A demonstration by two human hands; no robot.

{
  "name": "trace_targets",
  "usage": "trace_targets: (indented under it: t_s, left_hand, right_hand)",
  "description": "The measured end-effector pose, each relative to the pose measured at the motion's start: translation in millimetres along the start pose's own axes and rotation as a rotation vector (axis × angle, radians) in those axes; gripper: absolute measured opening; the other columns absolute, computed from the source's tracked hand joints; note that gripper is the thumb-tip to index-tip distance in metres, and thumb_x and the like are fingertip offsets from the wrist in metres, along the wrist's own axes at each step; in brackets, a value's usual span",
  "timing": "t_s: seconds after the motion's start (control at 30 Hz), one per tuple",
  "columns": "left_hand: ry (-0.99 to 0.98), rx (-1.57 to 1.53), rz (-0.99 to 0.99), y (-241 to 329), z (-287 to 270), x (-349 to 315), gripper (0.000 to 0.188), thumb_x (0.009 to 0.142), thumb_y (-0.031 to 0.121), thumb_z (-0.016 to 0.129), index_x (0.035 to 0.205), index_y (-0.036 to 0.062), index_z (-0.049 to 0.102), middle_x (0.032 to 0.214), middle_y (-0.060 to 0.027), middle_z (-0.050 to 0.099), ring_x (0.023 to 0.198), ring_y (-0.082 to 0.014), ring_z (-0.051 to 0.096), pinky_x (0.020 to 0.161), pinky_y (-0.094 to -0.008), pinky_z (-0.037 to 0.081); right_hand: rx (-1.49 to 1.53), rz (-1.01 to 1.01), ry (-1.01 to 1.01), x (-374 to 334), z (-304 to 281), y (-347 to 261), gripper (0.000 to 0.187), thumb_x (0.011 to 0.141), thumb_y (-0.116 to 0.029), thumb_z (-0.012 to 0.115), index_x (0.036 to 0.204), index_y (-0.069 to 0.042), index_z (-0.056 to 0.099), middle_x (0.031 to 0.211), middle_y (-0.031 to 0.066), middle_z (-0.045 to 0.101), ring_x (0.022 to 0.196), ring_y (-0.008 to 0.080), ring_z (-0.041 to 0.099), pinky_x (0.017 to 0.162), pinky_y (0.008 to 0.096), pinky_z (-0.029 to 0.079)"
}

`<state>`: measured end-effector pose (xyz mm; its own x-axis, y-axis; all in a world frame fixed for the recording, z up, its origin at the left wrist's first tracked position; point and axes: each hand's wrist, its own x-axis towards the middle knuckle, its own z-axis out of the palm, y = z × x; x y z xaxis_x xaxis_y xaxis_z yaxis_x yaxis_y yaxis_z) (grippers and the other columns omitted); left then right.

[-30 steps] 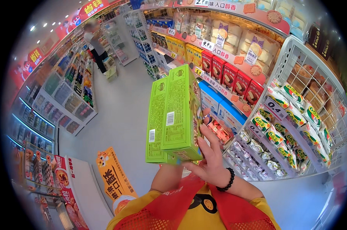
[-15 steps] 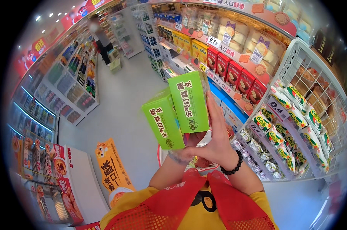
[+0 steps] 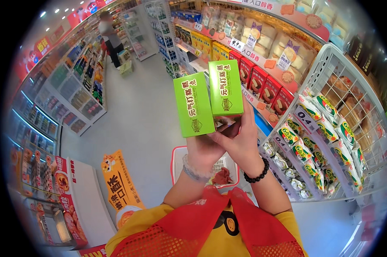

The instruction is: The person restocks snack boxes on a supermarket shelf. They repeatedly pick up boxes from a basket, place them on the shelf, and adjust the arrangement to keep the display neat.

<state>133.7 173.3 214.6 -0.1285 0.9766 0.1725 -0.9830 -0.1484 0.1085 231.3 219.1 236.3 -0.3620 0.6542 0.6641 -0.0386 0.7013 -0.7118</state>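
Two bright green snack boxes are raised side by side in front of me, dark lettering on their faces. My left hand [image 3: 202,152] is closed on the lower end of the left green box [image 3: 192,107]; most of its fingers are hidden behind it. The right green box [image 3: 227,85] stands slightly higher and farther off, with my right hand [image 3: 243,139] wrapped round its right side and base. My right thumb reaches across toward the left hand. Beneath my wrists is a white shopping basket with a red rim [image 3: 174,165], holding a reddish-brown item [image 3: 222,175].
Shelves with red boxes [image 3: 268,92] and yellow boxes [image 3: 219,52] run along the right. Closer in stands a white wire rack [image 3: 330,103] of small wrapped snacks. A white counter [image 3: 88,192] and an orange sign [image 3: 120,180] are on the left. A person [image 3: 112,40] stands far down the aisle.
Both green boxes have moved up and to the right, and the left one now stands more upright. My hands have shifted upward with them, leaving more of the basket visible.
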Motion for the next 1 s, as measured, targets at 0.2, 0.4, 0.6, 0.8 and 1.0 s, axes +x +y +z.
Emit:
trace_targets:
  t_s: [0.2, 0.4, 0.6, 0.8, 1.0]
  left_hand:
    - [0.038, 0.012, 0.028, -4.6, 8.3, 2.2, 0.051, 0.088, 0.040, 0.043, 0.119, 0.0006, 0.044, 0.112, -0.0202, 0.050, 0.106, -0.0336, 0.047, 0.099, -0.0507, 0.033]
    - [-0.045, 0.063, 0.008, -5.4, 10.6, -0.7, 0.053, 0.086, 0.042, 0.048, 0.124, 0.0039, 0.042, 0.121, -0.0163, 0.048, 0.113, -0.0336, 0.043, 0.102, -0.0496, 0.029]
    - [0.080, -0.139, -0.037, -1.6, 15.0, 4.7, 0.049, 0.087, 0.035, 0.041, 0.124, 0.0036, 0.040, 0.122, -0.0179, 0.042, 0.112, -0.0347, 0.042, 0.098, -0.0506, 0.033]
    - [0.126, -0.141, -0.054, -5.8, 12.2, 10.9, 0.051, 0.088, 0.042, 0.032, 0.125, 0.0064, 0.040, 0.124, -0.0174, 0.040, 0.113, -0.0354, 0.040, 0.095, -0.0523, 0.033]
    - [0.078, -0.114, -0.053, -5.7, 5.2, 11.6, 0.054, 0.088, 0.045, 0.028, 0.127, 0.0081, 0.038, 0.126, -0.0167, 0.039, 0.115, -0.0351, 0.039, 0.094, -0.0532, 0.032]
  right_hand:
    - [0.004, 0.002, -0.011, -2.7, -3.1, 0.0, 0.090, 0.057, -0.011, 0.077, 0.132, 0.000, 0.028, 0.125, 0.0180, 0.041, 0.116, 0.0314, 0.040, 0.095, 0.0382, 0.036]
    - [0.176, 0.014, 0.059, -4.5, 2.1, 0.9, 0.097, 0.056, -0.011, 0.078, 0.134, 0.000, 0.022, 0.121, 0.0190, 0.042, 0.112, 0.0327, 0.043, 0.094, 0.0383, 0.036]
    - [-0.043, -0.006, 0.052, 3.2, -1.6, -0.1, 0.104, 0.054, -0.012, 0.080, 0.135, 0.001, 0.017, 0.113, 0.0197, 0.045, 0.101, 0.0348, 0.047, 0.087, 0.0398, 0.039]
    - [0.065, 0.057, 0.036, 3.1, -5.1, -0.4, 0.094, 0.061, -0.004, 0.076, 0.134, -0.004, 0.016, 0.123, 0.0122, 0.043, 0.113, 0.0217, 0.044, 0.090, 0.0325, 0.041]
    - [0.329, 0.088, -0.032, 4.8, -4.5, -0.8, 0.088, 0.063, 0.002, 0.072, 0.132, -0.005, 0.018, 0.121, 0.0105, 0.041, 0.114, 0.0205, 0.044, 0.094, 0.0331, 0.040]
